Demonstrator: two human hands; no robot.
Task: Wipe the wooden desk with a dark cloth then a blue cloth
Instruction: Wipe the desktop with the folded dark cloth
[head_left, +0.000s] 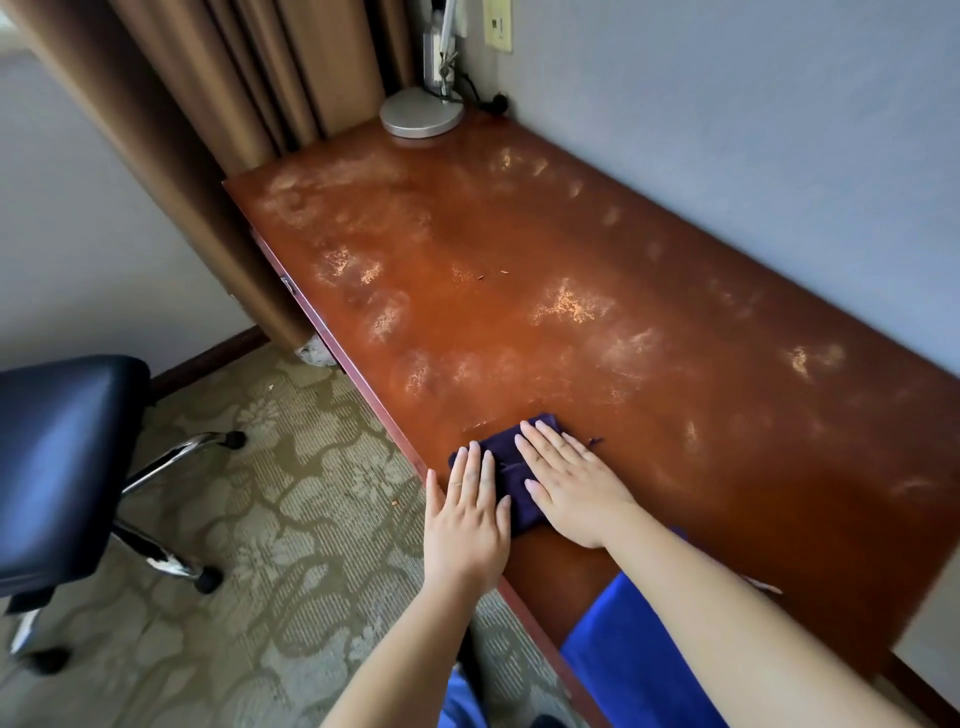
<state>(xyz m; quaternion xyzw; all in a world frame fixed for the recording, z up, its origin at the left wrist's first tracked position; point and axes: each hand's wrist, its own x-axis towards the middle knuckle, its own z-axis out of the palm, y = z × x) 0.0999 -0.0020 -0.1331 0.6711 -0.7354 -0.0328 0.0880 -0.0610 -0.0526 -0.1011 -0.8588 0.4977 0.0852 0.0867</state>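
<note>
Both hands are flat on a folded dark purple cloth (511, 467) near the front edge of the wooden desk (623, 322). The left hand (467, 514) has straight fingers pressing the cloth's left end, with its palm hanging out past the desk edge. The right hand (569, 480) lies palm down, fingers straight and close together, covering most of the cloth's right side. Neither hand is gripping anything, just pressing. The desktop is covered with pale dusty smudges and a few crumbs. A bright blue cloth (628, 654) sits on the desk's near end, partly under the right forearm. A silver lamp base (421, 111) stands in the far corner by the brown curtain (234, 78). A black office chair (57, 457) sits on the patterned carpet (291, 519) to the left.
</note>
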